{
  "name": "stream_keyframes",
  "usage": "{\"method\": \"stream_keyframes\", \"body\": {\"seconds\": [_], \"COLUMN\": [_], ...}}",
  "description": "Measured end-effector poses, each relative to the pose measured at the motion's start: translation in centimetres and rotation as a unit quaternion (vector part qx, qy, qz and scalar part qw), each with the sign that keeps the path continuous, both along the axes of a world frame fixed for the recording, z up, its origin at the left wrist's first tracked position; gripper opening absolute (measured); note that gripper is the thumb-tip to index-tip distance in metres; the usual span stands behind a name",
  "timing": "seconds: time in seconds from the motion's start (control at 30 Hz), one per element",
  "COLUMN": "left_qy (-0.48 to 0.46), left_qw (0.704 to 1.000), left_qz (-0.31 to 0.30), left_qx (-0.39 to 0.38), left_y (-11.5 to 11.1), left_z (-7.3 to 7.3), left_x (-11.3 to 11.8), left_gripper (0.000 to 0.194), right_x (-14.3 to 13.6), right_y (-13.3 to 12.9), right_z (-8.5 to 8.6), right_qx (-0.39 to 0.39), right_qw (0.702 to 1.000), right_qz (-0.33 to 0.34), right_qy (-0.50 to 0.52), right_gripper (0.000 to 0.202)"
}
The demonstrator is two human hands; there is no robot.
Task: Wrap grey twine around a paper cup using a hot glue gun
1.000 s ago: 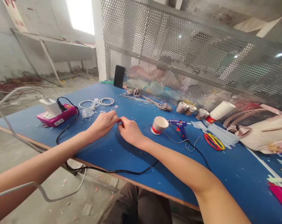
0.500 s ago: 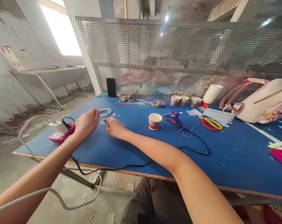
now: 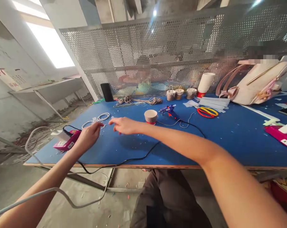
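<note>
My left hand (image 3: pixel 90 135) is just above the blue tabletop, its fingers curled and pressed together. Whatever they may hold is hidden. Beside it lie white rings of cable (image 3: pixel 103 117), partly behind the hand. Facing it from the right, my right hand (image 3: pixel 126 125) hovers with bent fingers slightly apart and nothing visible between them. Small white scraps are scattered near the fingertips. Behind my right forearm stands a paper cup (image 3: pixel 150 116) wrapped in grey cord with a red base. A blue glue gun (image 3: pixel 168 110) rests to the right of the cup.
A pink power strip (image 3: pixel 67 143) with plugs sits left; black cable runs along the front edge. Toward the back are a phone (image 3: pixel 106 92), cord bundles (image 3: pixel 143 100), wrapped cups (image 3: pixel 171 95), stacked cups (image 3: pixel 206 83), glue sticks (image 3: pixel 214 103), scissors (image 3: pixel 207 112) and a bag (image 3: pixel 254 84).
My right hand has moved toward the cup and its forearm now crosses in front of it. My left hand sits lower, showing more white cable. The camera view has shifted and tilted.
</note>
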State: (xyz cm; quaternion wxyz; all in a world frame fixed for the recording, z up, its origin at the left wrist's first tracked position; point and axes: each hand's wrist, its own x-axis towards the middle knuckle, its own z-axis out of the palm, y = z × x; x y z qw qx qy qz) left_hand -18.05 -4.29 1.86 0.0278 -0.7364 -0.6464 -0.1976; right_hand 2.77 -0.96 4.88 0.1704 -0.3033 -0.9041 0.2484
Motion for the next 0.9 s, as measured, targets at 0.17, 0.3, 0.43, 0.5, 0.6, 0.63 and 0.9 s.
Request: {"method": "stream_keyframes", "body": {"seconds": [0.17,0.3,0.43,0.5,0.6,0.63,0.9], "left_qy": [0.036,0.033,0.032,0.041,0.069,0.082,0.161], "left_qw": [0.997,0.984,0.957,0.941,0.927,0.925,0.823], "left_qz": [-0.065,-0.173,-0.281,-0.326,-0.355,-0.358,-0.543], "left_qx": [0.003,-0.022,-0.058,-0.08,-0.098,-0.097,-0.048], "left_y": [-1.2,-1.2,-1.0,-0.8,0.0,0.3,1.5], "left_z": [-0.2,-0.2,-0.4,-0.6,-1.0,-1.2,-4.1], "left_x": [2.9,6.2,10.1,11.7,12.9,13.0,16.0], "left_gripper": [0.03,0.03,0.031,0.03,0.032,0.032,0.041], "right_x": [9.0,15.0,16.6,16.3,15.9,15.9,16.8], "right_y": [1.9,1.5,0.9,0.9,1.0,1.0,0.6], "right_z": [-1.9,-5.0,-7.4,-7.8,-6.9,-6.3,-2.1], "right_qx": [-0.013,-0.007,0.012,0.017,0.009,0.004,0.005], "right_qw": [0.998,0.995,0.996,0.997,0.998,0.999,0.999], "right_qz": [0.013,-0.008,-0.008,-0.004,-0.003,-0.004,-0.037], "right_qy": [-0.064,-0.097,-0.087,-0.077,-0.059,-0.052,0.025], "right_gripper": [0.017,0.015,0.013,0.009,0.011,0.012,0.03]}}
